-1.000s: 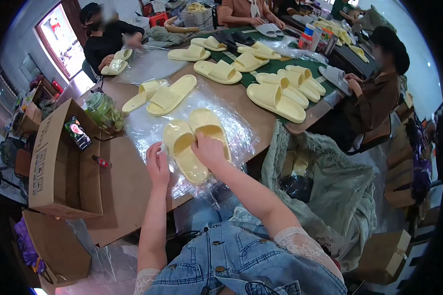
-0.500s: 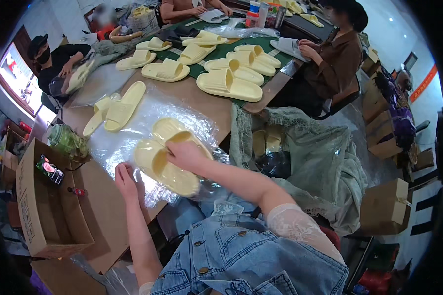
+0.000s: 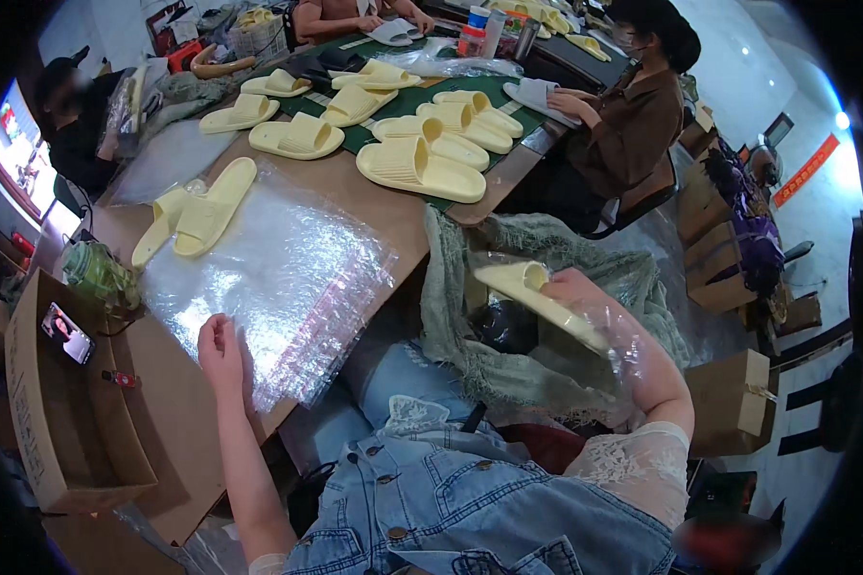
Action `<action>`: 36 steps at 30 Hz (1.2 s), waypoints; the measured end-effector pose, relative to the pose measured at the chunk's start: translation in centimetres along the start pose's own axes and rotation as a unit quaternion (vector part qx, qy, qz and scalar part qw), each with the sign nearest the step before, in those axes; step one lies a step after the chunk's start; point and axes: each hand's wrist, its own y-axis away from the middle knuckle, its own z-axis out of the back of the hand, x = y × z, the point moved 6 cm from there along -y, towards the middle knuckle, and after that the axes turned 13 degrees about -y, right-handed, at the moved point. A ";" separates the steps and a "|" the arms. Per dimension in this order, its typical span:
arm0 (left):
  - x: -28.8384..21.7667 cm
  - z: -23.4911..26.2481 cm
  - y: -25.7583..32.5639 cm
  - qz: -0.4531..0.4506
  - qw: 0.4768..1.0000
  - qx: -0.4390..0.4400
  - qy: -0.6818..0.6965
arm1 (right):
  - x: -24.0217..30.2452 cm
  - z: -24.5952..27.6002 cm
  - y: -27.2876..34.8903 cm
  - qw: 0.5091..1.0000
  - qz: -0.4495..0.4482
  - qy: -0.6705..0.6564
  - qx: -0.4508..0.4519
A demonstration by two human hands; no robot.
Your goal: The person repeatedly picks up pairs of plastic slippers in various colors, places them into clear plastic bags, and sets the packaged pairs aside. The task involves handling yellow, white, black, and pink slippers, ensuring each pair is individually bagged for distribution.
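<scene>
My right hand [image 3: 575, 289] grips a pair of pale yellow slippers [image 3: 537, 295] in a clear plastic bag [image 3: 626, 337]. It holds them tilted over a grey-green woven sack [image 3: 441, 287], in which a dark bundle [image 3: 508, 326] shows. My left hand [image 3: 222, 355] is empty, its fingers loosely bent and apart, beside a stack of clear plastic bags [image 3: 288, 278] at the table's near edge. Past the stack, another yellow slipper pair [image 3: 216, 211] lies loose on the brown table [image 3: 379, 216].
More yellow slippers [image 3: 422, 172] sit on a green mat at the far side. A cardboard box [image 3: 77, 422] holding a phone [image 3: 67, 333] stands at left, near a green bag-wrapped item [image 3: 101, 273]. Co-workers sit around the table; one at right handles a grey slipper [image 3: 542, 99].
My right hand has carried the bagged slippers rightward, off the bag stack and over the sack. My left hand stays by the stack. The co-worker at left has lifted a bagged slipper.
</scene>
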 end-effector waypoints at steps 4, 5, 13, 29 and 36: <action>-0.7 -0.1 -0.1 -0.005 1.000 0.006 -0.020 | -5.5 1.1 -5.0 0.972 -0.005 0.206 -0.113; -0.9 0.4 0.1 -0.004 1.000 0.001 -0.026 | -4.0 0.4 -5.5 0.967 0.039 0.212 -0.137; -1.8 1.1 0.6 -0.033 0.998 -0.028 -0.044 | 13.8 -5.6 -8.8 0.847 0.437 0.170 -0.251; -3.1 1.8 1.2 -0.075 0.990 -0.074 -0.091 | 24.4 -12.8 -22.0 0.879 0.337 0.188 -0.280; -6.9 1.7 2.4 -0.235 0.960 -0.062 -0.137 | 20.5 -14.4 -15.3 0.803 0.372 0.326 -0.332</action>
